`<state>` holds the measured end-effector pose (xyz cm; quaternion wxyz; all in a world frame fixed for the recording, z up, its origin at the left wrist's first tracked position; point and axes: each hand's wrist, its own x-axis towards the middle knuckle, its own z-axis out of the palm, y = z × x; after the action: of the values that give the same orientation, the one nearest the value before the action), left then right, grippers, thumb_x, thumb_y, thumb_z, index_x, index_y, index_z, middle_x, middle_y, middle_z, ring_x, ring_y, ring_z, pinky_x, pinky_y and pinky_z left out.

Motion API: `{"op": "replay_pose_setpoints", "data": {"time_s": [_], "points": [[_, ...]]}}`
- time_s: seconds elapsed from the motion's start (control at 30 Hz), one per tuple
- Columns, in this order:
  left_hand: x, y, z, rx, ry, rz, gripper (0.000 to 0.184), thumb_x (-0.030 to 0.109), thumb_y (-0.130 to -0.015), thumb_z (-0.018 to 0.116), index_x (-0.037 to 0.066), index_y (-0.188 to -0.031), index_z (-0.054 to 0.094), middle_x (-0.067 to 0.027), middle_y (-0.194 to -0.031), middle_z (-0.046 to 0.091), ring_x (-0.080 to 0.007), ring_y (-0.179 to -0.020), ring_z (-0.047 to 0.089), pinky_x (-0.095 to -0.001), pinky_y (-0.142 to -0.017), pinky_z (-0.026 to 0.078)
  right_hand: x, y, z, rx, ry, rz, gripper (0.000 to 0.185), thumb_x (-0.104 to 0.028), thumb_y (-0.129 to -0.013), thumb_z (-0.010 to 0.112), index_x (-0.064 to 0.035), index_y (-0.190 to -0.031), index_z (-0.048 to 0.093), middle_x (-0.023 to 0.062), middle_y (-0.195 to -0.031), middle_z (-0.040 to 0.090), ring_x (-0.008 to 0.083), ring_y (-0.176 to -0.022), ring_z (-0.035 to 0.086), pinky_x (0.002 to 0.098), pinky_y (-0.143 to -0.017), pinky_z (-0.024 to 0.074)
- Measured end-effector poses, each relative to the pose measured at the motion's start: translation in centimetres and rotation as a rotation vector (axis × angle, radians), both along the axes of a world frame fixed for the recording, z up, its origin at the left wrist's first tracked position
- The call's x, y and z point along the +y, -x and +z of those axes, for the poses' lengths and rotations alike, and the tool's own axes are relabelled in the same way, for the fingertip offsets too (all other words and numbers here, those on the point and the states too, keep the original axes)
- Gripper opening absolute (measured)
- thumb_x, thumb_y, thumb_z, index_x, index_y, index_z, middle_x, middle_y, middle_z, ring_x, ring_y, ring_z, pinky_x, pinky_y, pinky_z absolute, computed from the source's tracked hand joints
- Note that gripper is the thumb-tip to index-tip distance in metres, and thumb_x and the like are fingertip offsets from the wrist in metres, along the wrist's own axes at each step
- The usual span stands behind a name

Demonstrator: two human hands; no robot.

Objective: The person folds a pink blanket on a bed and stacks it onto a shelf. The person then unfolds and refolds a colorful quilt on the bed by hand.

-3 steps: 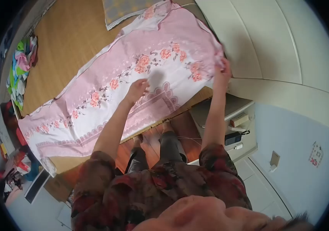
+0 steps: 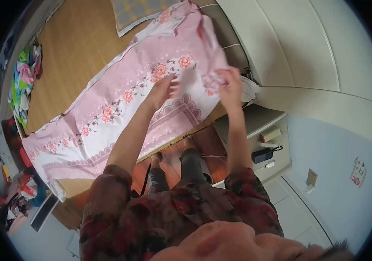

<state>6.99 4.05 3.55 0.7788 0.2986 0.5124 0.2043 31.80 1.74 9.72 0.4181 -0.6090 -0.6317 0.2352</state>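
Ideally, the cloth [image 2: 92,98] is pulled low and evenly from its right end, with a broad pinch, so its folds do not twist; a light left palm would steady its middle. The right hand [image 2: 231,89], blurred, clasps a bunched part of that end between thumb and fingers. The left hand [image 2: 162,92] is over the cloth's middle, fingers loosely parted with nothing visible between them; I cannot tell if they touch. Under the cloth and beyond its far edge is the mat [image 2: 73,39], with the pillow [image 2: 140,14] beside the cloth's far right part.
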Motion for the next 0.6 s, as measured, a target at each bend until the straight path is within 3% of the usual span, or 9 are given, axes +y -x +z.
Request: {"op": "replay_pose_setpoints", "data": {"time_s": [0.07,0.2,0.27,0.3,0.37,0.4,0.43,0.57,0.6], "points": [[2.0,-1.8,2.9,-0.246,0.099,0.235,0.057,0.046,-0.088,0.055,0.005,-0.126,0.047,-0.0113,-0.117,0.056,-0.0195,-0.097,0.057,-0.0356,-0.080,0.048,-1.2,2.7,0.0,-0.075,-0.009,0.082,0.039,0.013,-0.067,0.054,-0.0065,-0.099,0.063,0.0102,-0.102,0.052,0.0244,-0.089,0.057,0.0307,-0.071,0.0496],[4.5,-3.4,4.1,-0.211,0.118,0.151,0.056,0.042,-0.085,0.061,0.005,-0.123,0.046,-0.0100,-0.109,0.058,-0.0198,-0.094,0.057,-0.0366,-0.080,0.047,-3.0,5.5,0.0,-0.004,0.083,0.178,0.038,0.008,-0.068,0.062,-0.0082,-0.102,0.063,0.0112,-0.102,0.052,0.0250,-0.090,0.056,0.0283,-0.070,0.0484],[5.2,-3.8,4.4,0.047,-0.033,0.067,0.053,0.036,-0.081,0.067,0.003,-0.118,0.049,-0.0096,-0.105,0.058,-0.0193,-0.091,0.057,-0.0375,-0.077,0.048,-3.2,6.4,0.7,0.058,0.111,0.186,0.036,0.006,-0.069,0.064,-0.0081,-0.102,0.063,0.0113,-0.103,0.052,0.0250,-0.090,0.056,0.0272,-0.069,0.0480],[5.9,-4.1,3.9,-0.020,-0.012,0.114,0.051,0.025,-0.077,0.072,0.000,-0.115,0.050,-0.0125,-0.105,0.059,-0.0195,-0.090,0.059,-0.0363,-0.074,0.050,-3.2,6.6,0.9,0.122,0.102,0.161,0.033,0.004,-0.072,0.064,-0.0075,-0.103,0.062,0.0096,-0.100,0.053,0.0215,-0.088,0.057,0.0259,-0.068,0.0475],[6.6,-4.1,2.9,-0.006,0.000,0.138,0.051,0.021,-0.076,0.073,0.000,-0.116,0.049,-0.0144,-0.106,0.059,-0.0204,-0.089,0.060,-0.0351,-0.073,0.051,-3.3,6.8,0.5,0.191,0.092,0.131,0.030,0.002,-0.076,0.064,-0.0068,-0.104,0.061,0.0080,-0.097,0.055,0.0181,-0.086,0.057,0.0246,-0.068,0.0471],[6.8,-4.2,3.0,0.004,0.012,0.167,0.051,0.017,-0.075,0.073,-0.001,-0.116,0.049,-0.0163,-0.107,0.059,-0.0214,-0.088,0.061,-0.0340,-0.071,0.052,-3.3,6.8,-0.6,0.405,0.150,0.093,0.026,0.001,-0.079,0.062,-0.0059,-0.104,0.061,0.0053,-0.093,0.056,0.0137,-0.081,0.056,0.0230,-0.066,0.0457],[6.9,-4.1,2.6,-0.047,0.028,0.182,0.066,0.013,-0.074,0.073,-0.004,-0.127,0.039,-0.0175,-0.105,0.060,-0.0228,-0.086,0.062,-0.0326,-0.071,0.053,-3.3,6.9,-1.4,0.619,0.210,0.055,0.022,-0.001,-0.083,0.059,-0.0051,-0.105,0.060,0.0025,-0.090,0.057,0.0093,-0.076,0.055,0.0213,-0.063,0.0443],[5.2,-4.8,2.9,0.066,-0.085,0.245,0.077,0.012,-0.075,0.072,-0.006,-0.135,0.028,-0.0159,-0.097,0.062,-0.0228,-0.083,0.062,-0.0333,-0.071,0.053,-3.3,6.4,-2.1,0.826,0.303,-0.143,0.027,-0.002,-0.084,0.057,-0.0057,-0.110,0.058,0.0012,-0.082,0.057,0.0065,-0.068,0.051,0.0215,-0.058,0.0432],[4.4,-4.7,3.9,0.157,-0.211,0.199,0.083,0.012,-0.074,0.073,-0.006,-0.138,0.022,-0.0153,-0.093,0.062,-0.0223,-0.079,0.063,-0.0323,-0.068,0.054,-3.1,6.4,-1.5,0.890,0.309,-0.173,0.031,-0.001,-0.084,0.056,-0.0060,-0.115,0.055,0.0007,-0.081,0.058,0.0058,-0.064,0.049,0.0215,-0.055,0.0418]]}}
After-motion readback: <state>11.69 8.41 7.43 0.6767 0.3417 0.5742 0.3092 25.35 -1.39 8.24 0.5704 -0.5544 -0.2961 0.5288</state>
